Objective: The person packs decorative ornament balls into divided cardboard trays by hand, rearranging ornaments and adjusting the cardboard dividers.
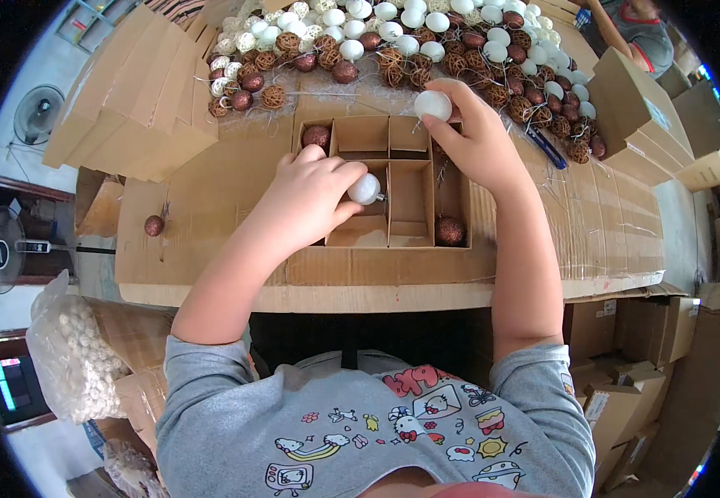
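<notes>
A shallow cardboard box (389, 163) split by dividers lies on the cardboard-covered table. Brown glittery ball ornaments sit in its far-left compartment (316, 137) and its near-right one (450, 231). Over the left part of the box, my left hand (317, 192) pinches a white ball ornament (365, 189) with a small metal cap. My right hand (476, 133) grips another white ball ornament (433, 105) above the box's far right edge. The left compartments are partly hidden by my left hand.
Heaped white, brown glittery and woven brown balls (393, 50) cover the table's far side. A blue pen-like tool (546, 148) lies right of the box. One brown ball (154, 226) rests at the left. Cardboard cartons (140, 100) flank the table; a person (638, 37) is far right.
</notes>
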A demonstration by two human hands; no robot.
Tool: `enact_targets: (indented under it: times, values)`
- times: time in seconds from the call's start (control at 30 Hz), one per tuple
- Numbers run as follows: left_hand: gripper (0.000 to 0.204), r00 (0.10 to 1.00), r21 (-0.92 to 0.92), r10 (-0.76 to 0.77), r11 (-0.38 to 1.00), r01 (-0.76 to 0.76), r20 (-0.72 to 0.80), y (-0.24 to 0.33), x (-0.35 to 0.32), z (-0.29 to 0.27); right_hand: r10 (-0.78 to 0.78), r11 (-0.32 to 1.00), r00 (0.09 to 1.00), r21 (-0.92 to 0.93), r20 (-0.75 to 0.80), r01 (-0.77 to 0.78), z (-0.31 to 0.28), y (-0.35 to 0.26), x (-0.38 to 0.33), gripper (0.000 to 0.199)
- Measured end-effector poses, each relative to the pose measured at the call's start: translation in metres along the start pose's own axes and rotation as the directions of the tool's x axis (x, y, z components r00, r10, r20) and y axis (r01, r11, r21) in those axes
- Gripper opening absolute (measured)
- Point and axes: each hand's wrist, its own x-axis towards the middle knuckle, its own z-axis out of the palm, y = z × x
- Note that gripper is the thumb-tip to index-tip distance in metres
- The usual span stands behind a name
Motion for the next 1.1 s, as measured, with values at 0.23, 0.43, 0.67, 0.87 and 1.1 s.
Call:
enact_targets:
  times: [0.23, 0.43, 0.67, 0.87, 1.1]
  values:
    - [0.040, 0.983, -0.171, -0.047, 0.985, 0.016, -0.175, -0.005, -0.001, 0.005, -0.050, 0.998, 0.999, -0.031, -0.016, 0.049, -0.001, -0.002, 0.001, 0.038]
    - [0.035, 0.955, -0.705, -0.226, 0.708, 0.025, -0.192, -0.014, -0.009, -0.004, 0.036, 0.980, 0.999, 0.196, 0.011, -0.037, 0.002, -0.001, -0.002, 0.043]
    - [0.035, 0.925, -0.494, -0.198, 0.869, 0.012, -0.326, -0.036, -0.015, -0.007, -0.135, 0.987, 0.989, 0.098, 0.058, 0.129, 0.002, -0.001, 0.000, 0.040]
    - [0.030, 0.930, -0.627, -0.358, 0.743, 0.233, -0.079, -0.048, -0.027, -0.013, 0.009, 0.998, 0.997, 0.063, 0.077, -0.013, 0.000, -0.009, -0.001, 0.043]
    - [0.030, 0.951, -0.467, -0.283, 0.862, 0.195, -0.126, -0.050, -0.021, -0.006, -0.022, 0.998, 0.990, -0.057, 0.140, 0.030, 0.000, -0.011, -0.001, 0.040]
